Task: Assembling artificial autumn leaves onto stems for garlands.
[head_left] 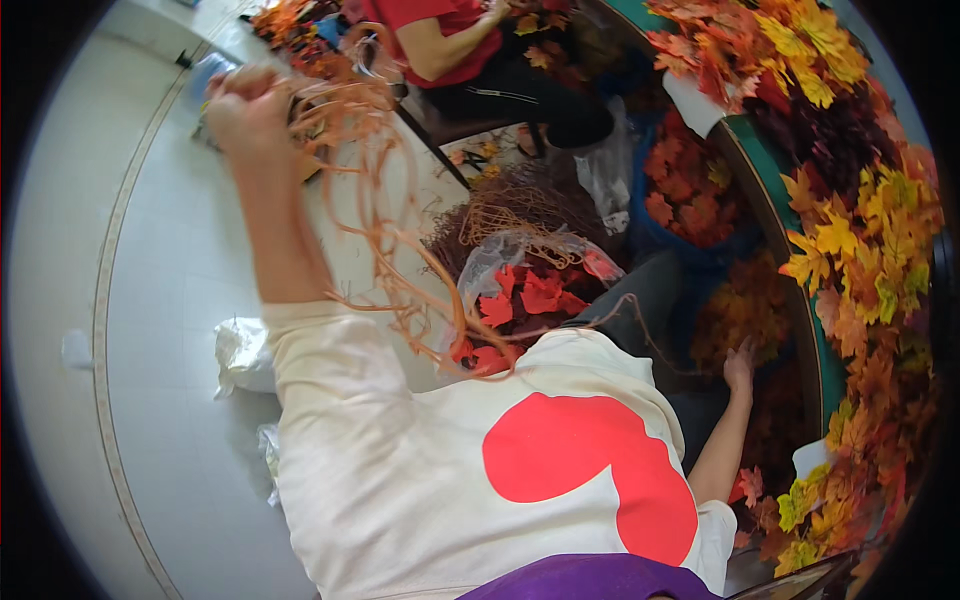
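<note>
Off the left edge of the desk [765,165], the left hand [248,108] grips tangled tan vines [375,225]; separating them seems the step, needing a steady pull. Right hand [740,368]: grip unclear.

The left forearm [272,220] is bare and raised, reaching well out past the shirt [400,470], with the left hand [248,108] curled tight into a fist far beyond the sleeve. On the shirt's right side, the right forearm [722,440] extends away from it to the right hand [738,370], whose exact finger grip is too small to tell.
</note>
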Demonstrator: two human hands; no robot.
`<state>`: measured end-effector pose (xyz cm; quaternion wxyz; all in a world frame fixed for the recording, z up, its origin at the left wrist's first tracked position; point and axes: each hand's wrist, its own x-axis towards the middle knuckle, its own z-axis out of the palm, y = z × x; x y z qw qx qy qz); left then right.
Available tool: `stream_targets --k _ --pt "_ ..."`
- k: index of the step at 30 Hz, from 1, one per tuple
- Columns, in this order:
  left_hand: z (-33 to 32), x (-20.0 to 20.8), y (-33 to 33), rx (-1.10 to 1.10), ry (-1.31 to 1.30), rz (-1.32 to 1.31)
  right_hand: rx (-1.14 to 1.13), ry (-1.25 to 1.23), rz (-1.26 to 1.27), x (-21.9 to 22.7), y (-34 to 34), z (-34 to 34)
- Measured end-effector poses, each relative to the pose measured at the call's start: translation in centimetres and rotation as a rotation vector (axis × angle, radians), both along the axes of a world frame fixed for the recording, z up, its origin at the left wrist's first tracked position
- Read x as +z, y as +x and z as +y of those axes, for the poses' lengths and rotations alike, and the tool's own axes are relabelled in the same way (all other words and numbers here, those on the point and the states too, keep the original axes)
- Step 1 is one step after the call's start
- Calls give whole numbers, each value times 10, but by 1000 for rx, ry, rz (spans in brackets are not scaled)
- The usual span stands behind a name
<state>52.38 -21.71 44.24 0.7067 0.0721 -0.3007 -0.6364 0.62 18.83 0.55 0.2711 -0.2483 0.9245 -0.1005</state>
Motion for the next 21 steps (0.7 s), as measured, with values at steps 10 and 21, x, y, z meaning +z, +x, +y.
stream_targets --k 10,21 --pt "-29 2 -133 -266 -68 233 869 -1067 -805 191 173 -159" --pt "-29 -3 -159 -363 211 516 492 -1368 50 144 220 -223"
